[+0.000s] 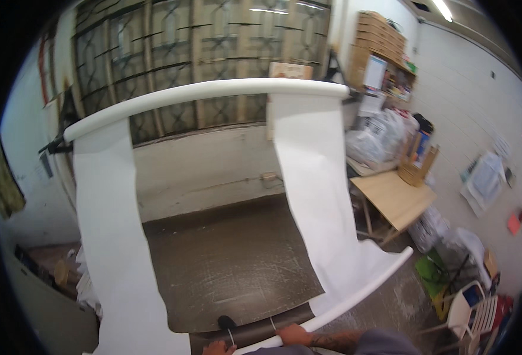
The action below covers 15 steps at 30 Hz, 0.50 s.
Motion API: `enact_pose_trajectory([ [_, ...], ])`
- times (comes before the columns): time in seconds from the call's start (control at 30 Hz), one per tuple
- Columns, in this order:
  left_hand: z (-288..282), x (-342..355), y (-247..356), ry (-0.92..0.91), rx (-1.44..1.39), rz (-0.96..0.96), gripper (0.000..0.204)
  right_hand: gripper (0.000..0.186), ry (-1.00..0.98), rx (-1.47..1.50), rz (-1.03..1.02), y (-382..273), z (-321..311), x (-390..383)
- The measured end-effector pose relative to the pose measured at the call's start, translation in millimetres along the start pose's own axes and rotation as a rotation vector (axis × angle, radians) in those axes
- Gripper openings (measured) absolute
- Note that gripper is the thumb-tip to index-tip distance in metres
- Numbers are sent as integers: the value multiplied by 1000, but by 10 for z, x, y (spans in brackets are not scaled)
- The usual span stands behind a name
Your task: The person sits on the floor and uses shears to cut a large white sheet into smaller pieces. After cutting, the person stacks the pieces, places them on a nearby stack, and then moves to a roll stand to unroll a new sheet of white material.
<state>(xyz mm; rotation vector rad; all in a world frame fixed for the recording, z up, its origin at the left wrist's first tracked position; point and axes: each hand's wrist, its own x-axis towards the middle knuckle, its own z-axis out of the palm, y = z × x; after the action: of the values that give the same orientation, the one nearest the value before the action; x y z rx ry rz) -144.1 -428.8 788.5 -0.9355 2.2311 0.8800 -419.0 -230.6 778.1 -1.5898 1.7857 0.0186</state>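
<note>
A long white roll (355, 299) slants across the near side, from the lower edge up to the right. My right hand (294, 335) is closed around it. Further left, at the lower edge, my left hand (216, 348) has its fingers curled over the same roll, partly cut off by the picture. Between and beyond my hands lies a dark brown band (252, 326) with thin white lines across it. Two white strips, a left strip (110, 219) and a right strip (317, 189), hang from a second white roll (214, 87) ahead and run down toward me.
Black brackets (66, 127) hold the far roll before a barred window (202, 53). On the right stand a small wooden table (394, 198), plastic bags (376, 139) and a white chair (471, 310). A dark shoe tip (227, 322) shows on the brown floor (231, 260). A grey cabinet (51, 307) stands left.
</note>
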Motion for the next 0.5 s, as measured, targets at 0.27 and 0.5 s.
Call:
enact_pose_trajectory([
  [0.27, -1205, 653, -333, -161, -174, 76, 72, 56, -119, -125, 67, -216, -1158, 864],
  [0.5, -1558, 761, -64, -61, -229, 71, 84, 61, -522, 216, -95, 628, -1442, 1516],
])
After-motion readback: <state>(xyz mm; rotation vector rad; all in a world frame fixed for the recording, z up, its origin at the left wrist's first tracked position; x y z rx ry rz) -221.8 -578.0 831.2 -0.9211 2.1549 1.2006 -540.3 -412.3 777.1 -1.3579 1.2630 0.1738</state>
